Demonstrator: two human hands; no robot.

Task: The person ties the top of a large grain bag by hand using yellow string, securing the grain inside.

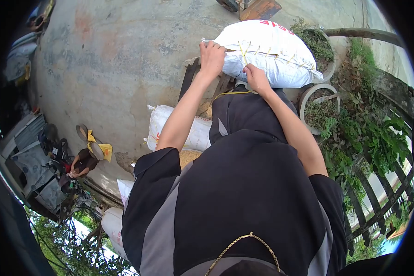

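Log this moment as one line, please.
left hand grips corner of white woven plastic sack stitched with yellow string | right hand on sack's seam | sack lies over dark wooden slats

1. The fingertips of my right hand (pixel 256 79) press into the upper sack (pixel 271 50), so their grip is hidden.
2. My arm and body cover part of the lower sack (pixel 188 131).
3. The upper sack's red print is unreadable.
4. The top edge cuts off a wooden object (pixel 258 8).
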